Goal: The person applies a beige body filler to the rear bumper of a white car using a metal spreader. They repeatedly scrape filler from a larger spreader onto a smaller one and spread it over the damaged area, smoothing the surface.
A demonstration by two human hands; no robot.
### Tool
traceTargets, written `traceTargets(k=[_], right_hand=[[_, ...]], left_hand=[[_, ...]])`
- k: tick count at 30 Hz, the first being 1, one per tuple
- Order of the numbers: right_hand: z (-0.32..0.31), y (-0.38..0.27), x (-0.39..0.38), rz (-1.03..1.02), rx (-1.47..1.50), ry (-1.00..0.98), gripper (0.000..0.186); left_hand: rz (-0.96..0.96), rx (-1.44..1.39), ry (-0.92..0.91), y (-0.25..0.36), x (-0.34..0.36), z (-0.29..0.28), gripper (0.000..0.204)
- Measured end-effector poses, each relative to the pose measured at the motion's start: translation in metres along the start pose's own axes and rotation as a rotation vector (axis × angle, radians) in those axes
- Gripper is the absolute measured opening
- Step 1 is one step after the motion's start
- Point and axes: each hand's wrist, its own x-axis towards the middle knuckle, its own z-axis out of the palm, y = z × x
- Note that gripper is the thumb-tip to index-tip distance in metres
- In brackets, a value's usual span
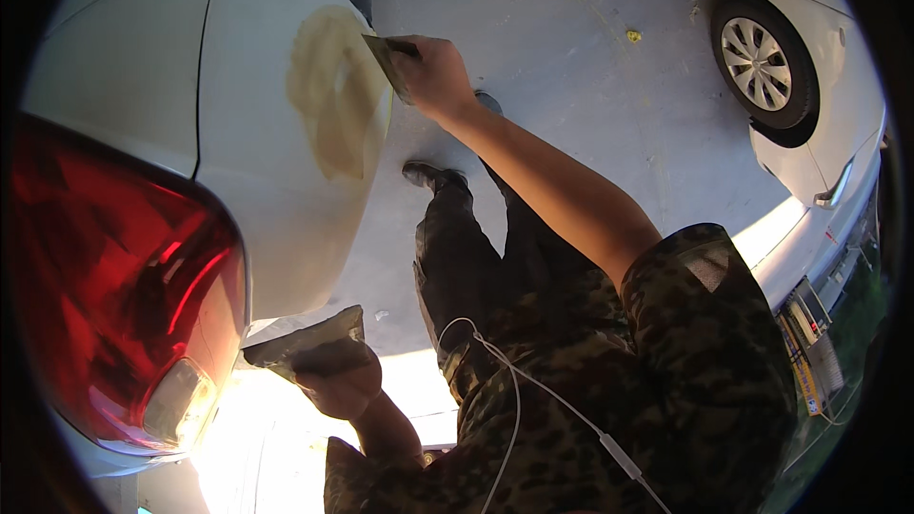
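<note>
My right hand (436, 76) grips a dark flat putty spreader (388, 69), its blade at the edge of a white car's rear panel (252, 86). Next to the blade, a tan smear of body filler (333, 95) covers an oval patch with uneven tone; whether the blade presses on it I cannot tell. Lower down, my left hand (343, 385) is closed round a dark flat mixing plate (309, 345), held below the panel's lower edge and near the red tail light (143, 276). Its fingers are partly in shadow under the plate.
A second white car with a silver-spoked wheel (757, 62) stands at the right. The grey floor (590, 67) has a small yellow scrap (633, 35) on it. A white cable (519, 400) hangs over my camouflage shirt. Boxes and tools (804, 343) sit at the lower right.
</note>
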Motion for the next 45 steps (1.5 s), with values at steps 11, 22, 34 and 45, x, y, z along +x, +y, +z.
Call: traceTargets(k=[11,22,34,45], right_hand=[[0.023,-0.039,-0.055,-0.32,-0.07,-0.088,0.025],[0.012,-0.042,-0.149,-0.489,-0.036,-0.076,0.036],[0.018,0.035,0.011,-0.288,0.01,0.048,0.027],[0.04,0.032,-0.055,-0.259,0.115,-0.111,0.032]], left_hand=[[0.532,1.378,0.02,0.0,0.005,-0.051,0.067],[1.255,2.318,-0.447,0.0,0.009,-0.012,0.052],[1.372,2.49,-0.423,-0.001,0.001,0.042,0.066],[1.546,2.428,-0.536,-0.013,0.008,0.054,0.069]])
